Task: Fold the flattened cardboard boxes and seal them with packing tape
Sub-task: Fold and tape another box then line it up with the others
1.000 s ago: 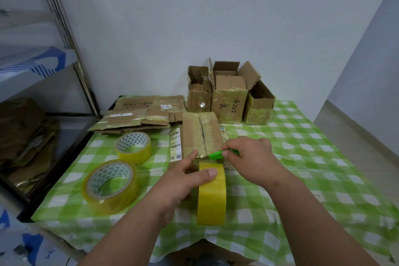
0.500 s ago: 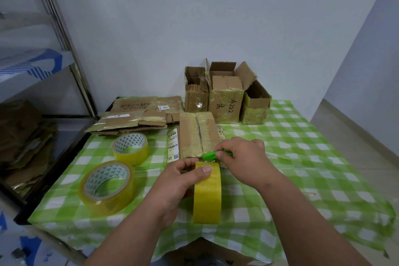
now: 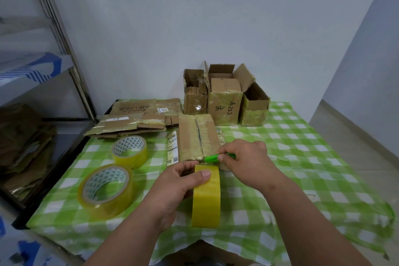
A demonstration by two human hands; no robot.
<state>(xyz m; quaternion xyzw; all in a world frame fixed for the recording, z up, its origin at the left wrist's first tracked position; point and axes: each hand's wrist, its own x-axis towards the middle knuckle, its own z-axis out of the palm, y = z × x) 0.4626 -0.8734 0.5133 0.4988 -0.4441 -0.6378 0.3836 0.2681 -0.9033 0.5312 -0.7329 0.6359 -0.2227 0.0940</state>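
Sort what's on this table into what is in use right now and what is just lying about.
In use:
left hand gripping the upright tape roll
right hand holding the green cutter
taped box

Lying about:
two spare tape rolls
flattened cardboard
three open boxes

White wall (image 3: 194, 17), metal shelving (image 3: 54, 28), checked tablecloth (image 3: 313, 157)
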